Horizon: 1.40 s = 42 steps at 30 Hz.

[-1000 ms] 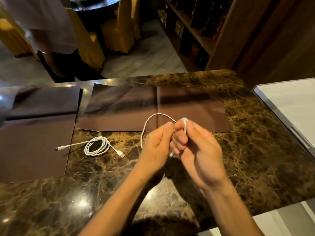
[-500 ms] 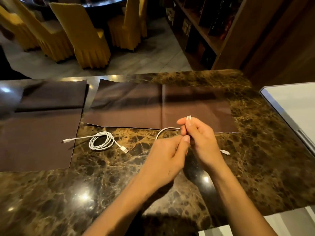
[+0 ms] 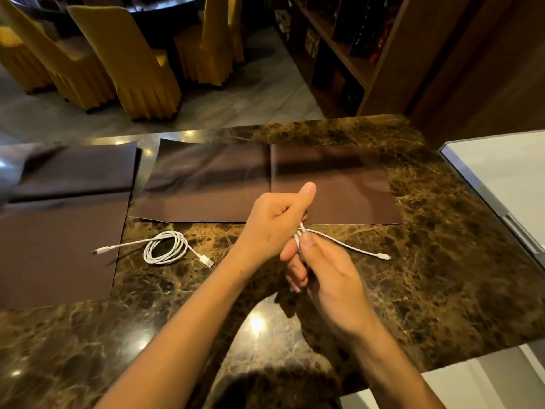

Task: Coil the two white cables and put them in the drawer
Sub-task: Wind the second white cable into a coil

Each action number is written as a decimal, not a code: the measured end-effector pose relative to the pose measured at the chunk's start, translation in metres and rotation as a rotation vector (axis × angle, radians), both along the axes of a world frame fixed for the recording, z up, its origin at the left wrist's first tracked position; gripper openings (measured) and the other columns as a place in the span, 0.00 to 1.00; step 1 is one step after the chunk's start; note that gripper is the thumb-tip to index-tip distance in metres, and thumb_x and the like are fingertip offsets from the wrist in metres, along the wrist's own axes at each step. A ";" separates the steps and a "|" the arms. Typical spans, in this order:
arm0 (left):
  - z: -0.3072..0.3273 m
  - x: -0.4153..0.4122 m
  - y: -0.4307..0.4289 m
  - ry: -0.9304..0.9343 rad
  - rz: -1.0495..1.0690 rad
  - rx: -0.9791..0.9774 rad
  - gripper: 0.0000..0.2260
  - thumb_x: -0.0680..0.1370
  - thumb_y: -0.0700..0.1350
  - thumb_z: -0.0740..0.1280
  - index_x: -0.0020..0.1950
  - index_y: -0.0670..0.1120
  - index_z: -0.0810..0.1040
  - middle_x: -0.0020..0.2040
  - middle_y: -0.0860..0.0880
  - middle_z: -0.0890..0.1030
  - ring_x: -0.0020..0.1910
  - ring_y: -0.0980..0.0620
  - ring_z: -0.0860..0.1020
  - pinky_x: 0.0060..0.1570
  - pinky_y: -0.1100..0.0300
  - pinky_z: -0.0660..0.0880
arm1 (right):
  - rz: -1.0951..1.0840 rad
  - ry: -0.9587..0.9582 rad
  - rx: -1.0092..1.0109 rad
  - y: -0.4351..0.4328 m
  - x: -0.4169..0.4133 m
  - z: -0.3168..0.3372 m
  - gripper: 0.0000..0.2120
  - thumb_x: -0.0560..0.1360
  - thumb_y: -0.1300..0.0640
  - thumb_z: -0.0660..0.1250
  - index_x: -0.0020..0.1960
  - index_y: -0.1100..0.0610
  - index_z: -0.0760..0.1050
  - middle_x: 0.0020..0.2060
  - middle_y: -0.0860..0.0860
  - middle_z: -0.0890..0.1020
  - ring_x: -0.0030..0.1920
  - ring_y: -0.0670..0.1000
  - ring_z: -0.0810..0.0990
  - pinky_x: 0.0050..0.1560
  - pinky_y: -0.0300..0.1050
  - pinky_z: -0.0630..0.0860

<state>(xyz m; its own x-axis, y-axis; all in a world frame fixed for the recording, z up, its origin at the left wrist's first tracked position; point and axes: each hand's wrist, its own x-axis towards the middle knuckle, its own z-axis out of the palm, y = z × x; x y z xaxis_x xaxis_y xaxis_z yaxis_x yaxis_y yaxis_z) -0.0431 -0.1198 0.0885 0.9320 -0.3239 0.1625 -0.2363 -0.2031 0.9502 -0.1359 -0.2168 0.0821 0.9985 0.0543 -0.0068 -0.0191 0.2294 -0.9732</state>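
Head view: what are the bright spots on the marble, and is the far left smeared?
Head view: the spots are light glaring off the marble countertop; the far left is blurred over the brown mat; the coiled cable is sharp.

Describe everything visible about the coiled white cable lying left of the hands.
The cable is thin, white and plastic-looking, wound into a loose round coil of several loops, lying flat on the marble counter. One end runs straight left, its small plug resting on the brown mat; the other pokes toward the near right, ending in a wider plug.
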 end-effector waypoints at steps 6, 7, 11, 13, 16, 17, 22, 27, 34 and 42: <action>0.008 -0.001 0.000 0.038 -0.048 -0.069 0.29 0.84 0.48 0.61 0.27 0.34 0.64 0.26 0.44 0.64 0.25 0.54 0.62 0.28 0.59 0.63 | 0.138 0.079 0.211 0.002 -0.008 0.012 0.17 0.80 0.50 0.59 0.50 0.58 0.83 0.30 0.50 0.74 0.31 0.47 0.70 0.33 0.41 0.69; 0.013 0.000 0.003 0.002 -0.075 -0.043 0.29 0.84 0.50 0.61 0.27 0.33 0.64 0.25 0.43 0.65 0.25 0.52 0.63 0.29 0.57 0.63 | 0.142 0.074 0.177 0.003 -0.007 0.011 0.17 0.81 0.51 0.58 0.50 0.57 0.84 0.31 0.50 0.74 0.31 0.47 0.71 0.33 0.42 0.70; 0.031 0.006 0.006 -0.139 -0.188 0.148 0.29 0.83 0.53 0.62 0.27 0.37 0.64 0.25 0.48 0.62 0.25 0.55 0.61 0.30 0.58 0.63 | 0.111 0.065 -0.072 0.005 -0.001 -0.003 0.22 0.83 0.50 0.55 0.43 0.63 0.79 0.31 0.51 0.75 0.33 0.50 0.73 0.39 0.45 0.72; 0.036 0.006 0.003 -0.212 -0.224 0.259 0.29 0.83 0.54 0.62 0.27 0.38 0.64 0.24 0.50 0.61 0.25 0.56 0.61 0.30 0.59 0.62 | 0.084 0.066 -0.163 0.008 -0.001 -0.011 0.22 0.83 0.50 0.55 0.39 0.63 0.75 0.31 0.52 0.74 0.34 0.52 0.73 0.42 0.48 0.72; 0.031 0.008 0.005 -0.223 -0.203 0.291 0.29 0.82 0.55 0.63 0.27 0.40 0.63 0.24 0.51 0.61 0.24 0.56 0.61 0.30 0.59 0.62 | 0.036 0.088 -0.095 0.010 -0.005 -0.018 0.19 0.82 0.50 0.56 0.45 0.63 0.77 0.32 0.48 0.75 0.35 0.50 0.72 0.39 0.46 0.72; 0.026 0.010 0.008 -0.212 -0.189 0.280 0.28 0.82 0.55 0.63 0.27 0.40 0.63 0.24 0.51 0.61 0.24 0.56 0.60 0.30 0.59 0.62 | 0.009 0.089 -0.050 0.010 -0.008 -0.018 0.17 0.82 0.51 0.56 0.46 0.59 0.79 0.32 0.47 0.74 0.34 0.49 0.71 0.38 0.45 0.71; 0.005 0.014 0.019 -0.161 -0.130 0.243 0.28 0.83 0.54 0.62 0.26 0.41 0.63 0.24 0.53 0.61 0.25 0.57 0.60 0.30 0.62 0.61 | -0.093 0.130 0.083 0.007 -0.013 -0.013 0.14 0.81 0.52 0.59 0.47 0.54 0.82 0.32 0.50 0.71 0.32 0.48 0.69 0.34 0.43 0.69; -0.008 0.008 0.017 -0.066 -0.096 0.163 0.28 0.83 0.52 0.63 0.26 0.41 0.62 0.24 0.52 0.61 0.25 0.57 0.60 0.29 0.62 0.61 | -0.072 0.192 0.184 0.012 -0.017 -0.004 0.14 0.79 0.52 0.61 0.45 0.56 0.82 0.31 0.50 0.72 0.31 0.47 0.68 0.33 0.43 0.67; -0.017 -0.022 0.002 0.286 -0.083 -0.097 0.25 0.84 0.50 0.61 0.26 0.45 0.67 0.21 0.52 0.67 0.21 0.58 0.64 0.25 0.65 0.64 | -0.001 0.184 0.374 0.011 -0.019 0.020 0.13 0.80 0.54 0.60 0.42 0.58 0.79 0.31 0.51 0.71 0.31 0.47 0.69 0.33 0.42 0.69; -0.025 -0.077 -0.002 -0.054 -0.025 0.028 0.14 0.84 0.44 0.59 0.39 0.48 0.74 0.33 0.58 0.73 0.32 0.63 0.70 0.35 0.67 0.67 | -0.200 0.045 0.471 -0.025 0.014 0.055 0.12 0.81 0.56 0.57 0.45 0.59 0.75 0.31 0.49 0.69 0.30 0.45 0.67 0.31 0.38 0.69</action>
<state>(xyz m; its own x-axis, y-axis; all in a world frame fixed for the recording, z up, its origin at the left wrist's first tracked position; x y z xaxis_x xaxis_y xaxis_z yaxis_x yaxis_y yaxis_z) -0.1202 -0.1223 0.0632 0.9139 -0.3517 0.2028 -0.2921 -0.2226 0.9301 -0.1219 -0.2417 0.1373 0.9889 -0.1304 -0.0713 0.0302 0.6461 -0.7626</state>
